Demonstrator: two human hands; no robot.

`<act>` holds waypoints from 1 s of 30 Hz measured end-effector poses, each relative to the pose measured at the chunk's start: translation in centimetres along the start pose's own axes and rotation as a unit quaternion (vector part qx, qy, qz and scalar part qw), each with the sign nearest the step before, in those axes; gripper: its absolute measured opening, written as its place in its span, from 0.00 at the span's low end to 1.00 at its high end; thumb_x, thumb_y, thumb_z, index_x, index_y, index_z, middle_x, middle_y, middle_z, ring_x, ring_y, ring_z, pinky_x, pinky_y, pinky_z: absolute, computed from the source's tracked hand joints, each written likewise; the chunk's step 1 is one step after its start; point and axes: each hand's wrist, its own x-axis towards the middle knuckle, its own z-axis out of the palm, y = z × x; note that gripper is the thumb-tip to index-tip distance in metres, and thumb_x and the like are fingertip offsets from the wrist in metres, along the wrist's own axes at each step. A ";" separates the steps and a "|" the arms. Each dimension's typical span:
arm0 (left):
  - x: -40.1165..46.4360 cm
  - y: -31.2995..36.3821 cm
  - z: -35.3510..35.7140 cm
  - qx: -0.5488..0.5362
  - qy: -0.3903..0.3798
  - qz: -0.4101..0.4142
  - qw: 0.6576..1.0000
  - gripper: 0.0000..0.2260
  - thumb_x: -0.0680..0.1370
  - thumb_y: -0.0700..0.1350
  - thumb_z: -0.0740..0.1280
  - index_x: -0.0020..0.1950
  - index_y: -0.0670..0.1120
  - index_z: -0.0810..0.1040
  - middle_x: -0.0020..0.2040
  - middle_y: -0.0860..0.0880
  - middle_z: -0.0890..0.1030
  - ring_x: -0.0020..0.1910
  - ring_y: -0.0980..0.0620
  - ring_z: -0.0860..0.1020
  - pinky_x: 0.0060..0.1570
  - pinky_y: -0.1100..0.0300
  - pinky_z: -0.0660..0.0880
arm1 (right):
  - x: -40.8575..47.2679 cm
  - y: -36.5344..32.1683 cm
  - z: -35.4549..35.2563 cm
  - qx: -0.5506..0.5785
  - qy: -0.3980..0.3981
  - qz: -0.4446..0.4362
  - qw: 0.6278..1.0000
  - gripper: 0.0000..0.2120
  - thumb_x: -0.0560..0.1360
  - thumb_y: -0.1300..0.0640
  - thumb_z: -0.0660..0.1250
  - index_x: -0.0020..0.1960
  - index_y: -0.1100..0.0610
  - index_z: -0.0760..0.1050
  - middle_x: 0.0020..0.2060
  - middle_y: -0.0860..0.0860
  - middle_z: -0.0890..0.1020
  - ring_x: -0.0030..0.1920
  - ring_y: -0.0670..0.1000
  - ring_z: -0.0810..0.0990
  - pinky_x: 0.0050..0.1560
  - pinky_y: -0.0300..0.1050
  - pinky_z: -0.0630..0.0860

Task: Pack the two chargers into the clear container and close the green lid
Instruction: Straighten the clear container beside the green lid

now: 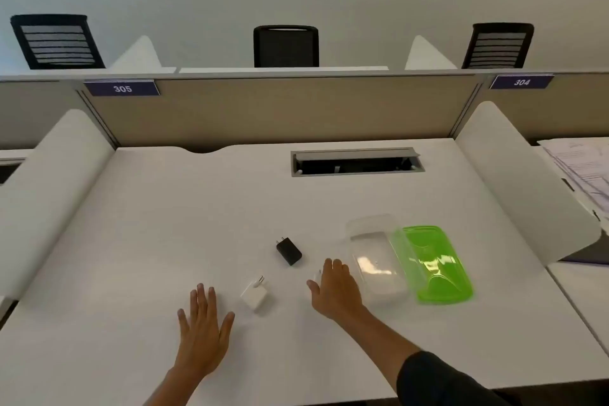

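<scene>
A black charger point(289, 251) lies on the white desk point(164, 224), prongs pointing away from me. Nearer to me, a white charger point(254, 294) rests with its prongs up and to the right. The clear container point(375, 260) stands open at the right, and its green lid point(436, 264) lies flat beside it on the far side. My left hand point(202, 330) rests palm down, fingers spread, just left of the white charger. My right hand point(334, 290) is palm down between the black charger and the container. A small white piece point(318, 274) shows at its fingers; most of it is hidden.
A cable tray slot point(357, 161) sits open at the back of the desk. White side dividers point(520, 181) flank the desk, with a beige partition point(280, 109) behind. Papers point(583, 171) lie on the neighbouring desk to the right.
</scene>
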 end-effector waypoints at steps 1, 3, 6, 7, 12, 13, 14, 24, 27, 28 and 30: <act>0.1 -0.3 0.6 -0.008 0.000 -0.017 1.000 0.55 0.68 0.76 0.22 0.84 0.40 0.36 0.86 0.43 0.34 0.86 0.44 0.35 0.85 0.36 0.43 | 0.0 -0.1 0.1 0.003 -0.005 0.017 1.000 0.30 0.82 0.39 0.62 0.72 0.61 0.68 0.65 0.55 0.75 0.64 0.56 0.77 0.61 0.47 0.79; -0.1 -0.4 1.0 -0.010 0.002 -0.030 0.999 0.56 0.67 0.76 0.21 0.85 0.40 0.37 0.87 0.43 0.36 0.87 0.44 0.37 0.85 0.36 0.44 | 0.0 -0.4 0.1 0.017 -0.010 0.046 0.999 0.28 0.81 0.39 0.63 0.70 0.60 0.71 0.64 0.55 0.75 0.63 0.56 0.78 0.59 0.47 0.79; -0.3 -0.2 1.8 -0.005 0.004 -0.036 0.999 0.56 0.67 0.75 0.20 0.85 0.40 0.39 0.87 0.42 0.39 0.88 0.43 0.40 0.85 0.35 0.45 | 0.0 -0.8 0.3 0.030 -0.026 0.066 0.997 0.27 0.80 0.38 0.65 0.68 0.59 0.72 0.63 0.54 0.75 0.62 0.56 0.78 0.59 0.48 0.78; -0.4 -0.2 1.8 -0.002 0.002 -0.038 0.999 0.55 0.68 0.75 0.20 0.85 0.40 0.39 0.87 0.41 0.40 0.88 0.42 0.41 0.84 0.35 0.45 | 0.1 -0.9 0.4 0.036 -0.028 0.073 0.996 0.27 0.80 0.39 0.65 0.68 0.59 0.72 0.63 0.54 0.75 0.62 0.56 0.79 0.59 0.48 0.78; -0.3 0.3 1.9 0.001 -0.003 -0.045 0.999 0.54 0.69 0.74 0.21 0.85 0.41 0.39 0.87 0.41 0.40 0.88 0.42 0.43 0.84 0.34 0.45 | 0.5 -1.5 1.0 0.073 -0.031 0.111 0.991 0.24 0.80 0.44 0.67 0.68 0.60 0.72 0.63 0.55 0.76 0.63 0.56 0.81 0.60 0.47 0.79; -0.3 0.3 2.0 0.004 0.002 -0.044 0.999 0.53 0.69 0.74 0.21 0.85 0.42 0.39 0.87 0.41 0.40 0.88 0.42 0.43 0.84 0.34 0.45 | 0.6 -1.6 1.0 0.074 -0.031 0.112 0.990 0.23 0.80 0.46 0.67 0.67 0.60 0.73 0.63 0.55 0.76 0.62 0.56 0.81 0.60 0.47 0.80; -0.2 0.3 2.1 0.008 0.004 -0.043 0.999 0.53 0.69 0.73 0.21 0.85 0.42 0.39 0.87 0.41 0.40 0.88 0.42 0.43 0.84 0.34 0.45 | 0.7 -1.6 1.0 0.073 -0.031 0.110 0.991 0.22 0.80 0.47 0.66 0.66 0.61 0.73 0.62 0.56 0.76 0.62 0.56 0.81 0.60 0.46 0.80; 0.0 -0.4 2.9 0.017 0.004 -0.042 0.999 0.50 0.71 0.74 0.24 0.85 0.44 0.37 0.87 0.44 0.38 0.88 0.44 0.40 0.84 0.35 0.43 | 2.5 -2.0 -1.7 0.089 0.007 0.028 0.996 0.16 0.78 0.52 0.63 0.60 0.60 0.75 0.57 0.56 0.78 0.55 0.58 0.82 0.53 0.49 0.82; 0.1 -0.5 3.2 0.015 0.007 -0.045 0.999 0.50 0.71 0.74 0.25 0.85 0.45 0.36 0.88 0.45 0.38 0.88 0.45 0.41 0.84 0.35 0.43 | 3.8 -1.5 -4.5 0.115 0.066 0.008 0.991 0.20 0.77 0.51 0.65 0.66 0.60 0.74 0.59 0.57 0.78 0.57 0.59 0.82 0.55 0.51 0.81; 0.2 -0.5 3.2 0.015 0.008 -0.045 0.999 0.50 0.71 0.74 0.25 0.85 0.45 0.36 0.88 0.45 0.38 0.88 0.45 0.41 0.84 0.35 0.43 | 4.3 -1.2 -5.5 0.121 0.086 0.006 0.989 0.21 0.77 0.51 0.66 0.67 0.60 0.74 0.59 0.57 0.78 0.57 0.60 0.82 0.55 0.52 0.82; 0.3 -0.5 3.2 0.016 0.007 -0.046 0.999 0.50 0.70 0.75 0.24 0.85 0.45 0.35 0.87 0.45 0.37 0.88 0.44 0.41 0.84 0.35 0.43 | 5.0 0.0 -7.4 0.125 0.117 0.015 0.985 0.23 0.77 0.51 0.67 0.69 0.59 0.74 0.60 0.57 0.79 0.57 0.60 0.82 0.55 0.53 0.81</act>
